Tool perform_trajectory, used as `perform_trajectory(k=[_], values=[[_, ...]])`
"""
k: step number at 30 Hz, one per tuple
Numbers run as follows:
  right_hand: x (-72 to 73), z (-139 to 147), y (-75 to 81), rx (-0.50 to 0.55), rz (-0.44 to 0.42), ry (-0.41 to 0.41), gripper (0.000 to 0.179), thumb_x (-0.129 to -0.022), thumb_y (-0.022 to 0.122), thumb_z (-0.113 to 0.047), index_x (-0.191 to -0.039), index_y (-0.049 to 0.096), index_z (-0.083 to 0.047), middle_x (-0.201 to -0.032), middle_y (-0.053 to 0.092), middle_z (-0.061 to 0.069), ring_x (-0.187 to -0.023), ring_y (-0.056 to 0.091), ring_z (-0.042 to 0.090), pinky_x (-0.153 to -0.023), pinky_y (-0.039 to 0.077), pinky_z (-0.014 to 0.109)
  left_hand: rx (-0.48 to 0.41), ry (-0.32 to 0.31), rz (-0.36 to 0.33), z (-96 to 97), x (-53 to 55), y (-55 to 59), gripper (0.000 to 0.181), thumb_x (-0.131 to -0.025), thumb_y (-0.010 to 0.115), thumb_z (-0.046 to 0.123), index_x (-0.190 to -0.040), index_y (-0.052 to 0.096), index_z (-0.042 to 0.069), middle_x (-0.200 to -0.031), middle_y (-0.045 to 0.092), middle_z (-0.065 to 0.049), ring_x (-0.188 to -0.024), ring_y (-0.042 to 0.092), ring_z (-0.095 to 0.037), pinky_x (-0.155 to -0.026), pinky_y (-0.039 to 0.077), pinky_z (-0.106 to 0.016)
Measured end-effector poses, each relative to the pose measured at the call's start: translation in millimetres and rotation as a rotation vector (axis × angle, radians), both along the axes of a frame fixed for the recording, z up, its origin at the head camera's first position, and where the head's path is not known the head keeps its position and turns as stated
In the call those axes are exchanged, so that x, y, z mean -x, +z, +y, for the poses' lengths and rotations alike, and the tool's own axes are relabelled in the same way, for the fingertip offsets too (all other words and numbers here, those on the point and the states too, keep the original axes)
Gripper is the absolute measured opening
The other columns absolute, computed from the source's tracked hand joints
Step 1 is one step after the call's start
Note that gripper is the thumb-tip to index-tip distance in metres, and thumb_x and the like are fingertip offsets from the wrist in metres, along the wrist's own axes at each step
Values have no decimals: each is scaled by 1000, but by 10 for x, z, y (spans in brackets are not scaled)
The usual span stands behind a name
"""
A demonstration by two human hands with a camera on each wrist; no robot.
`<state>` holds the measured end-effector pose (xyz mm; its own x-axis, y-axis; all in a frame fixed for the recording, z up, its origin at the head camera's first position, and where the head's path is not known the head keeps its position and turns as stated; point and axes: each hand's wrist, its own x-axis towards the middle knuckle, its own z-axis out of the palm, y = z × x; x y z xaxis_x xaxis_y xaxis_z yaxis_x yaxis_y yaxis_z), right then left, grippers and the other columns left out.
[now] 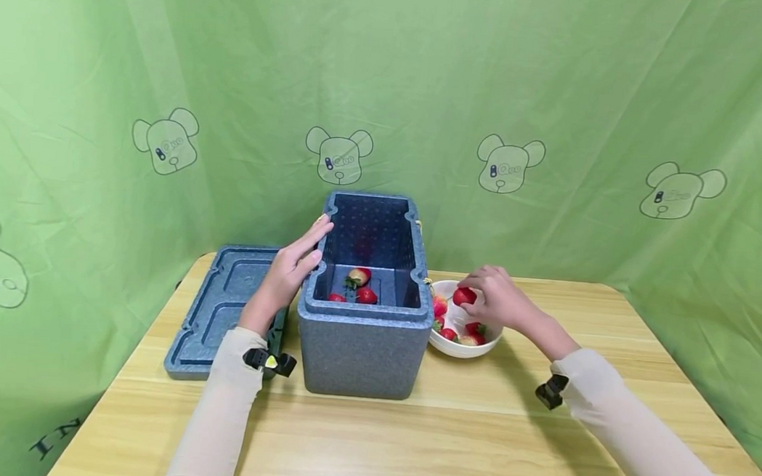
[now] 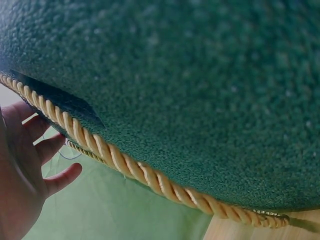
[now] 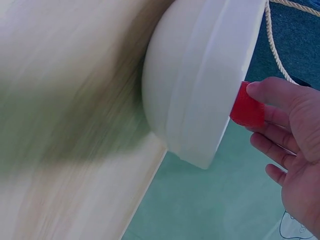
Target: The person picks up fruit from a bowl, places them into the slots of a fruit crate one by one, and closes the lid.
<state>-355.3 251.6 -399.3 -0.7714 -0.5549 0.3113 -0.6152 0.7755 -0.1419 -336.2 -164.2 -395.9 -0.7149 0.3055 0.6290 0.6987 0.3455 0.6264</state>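
Note:
In the head view a blue-grey foam box (image 1: pixel 360 357) stands uncovered on the table, with several strawberries (image 1: pixel 367 295) on its floor. My left hand (image 1: pixel 285 274) rests on the box's left rim, fingers extended; the left wrist view shows its straight fingers beside the box wall (image 2: pixel 200 90) and a twisted yellow rope (image 2: pixel 145 174). To the right of the box sits a white bowl (image 1: pixel 458 350) holding several strawberries. Over it my right hand (image 1: pixel 497 296) pinches a red strawberry (image 3: pixel 247 107) between thumb and fingers, right at the bowl's rim in the right wrist view.
The box's lid (image 1: pixel 208 329) lies flat on the table to the left, partly behind my left forearm. A wooden table (image 1: pixel 473 447) extends in front of the box and bowl. Green cloth (image 1: pixel 431 66) with bear-head drawings hangs behind and at both sides.

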Motion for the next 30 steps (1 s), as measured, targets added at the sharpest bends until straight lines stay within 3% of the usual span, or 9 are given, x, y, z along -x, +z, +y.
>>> perform_trajectory(k=[10,30], values=[[12,-7,101,70,95,38,34,-77,82,-8,-109,76,4,-106,75,20,-101,62,36,-94,42,54,2,0,3,0,-6,-1,52,-106,42,27,-157,42,14,-167,31,-5,-157,26,-20,-128,23,-43],[-15,-139,407,337,317,73,39,-74,86,-3,-110,74,5,-107,74,23,-104,60,39,-101,38,60,5,9,14,8,16,-9,52,-106,43,27,-156,43,12,-167,32,-7,-156,27,-24,-128,23,-42]])
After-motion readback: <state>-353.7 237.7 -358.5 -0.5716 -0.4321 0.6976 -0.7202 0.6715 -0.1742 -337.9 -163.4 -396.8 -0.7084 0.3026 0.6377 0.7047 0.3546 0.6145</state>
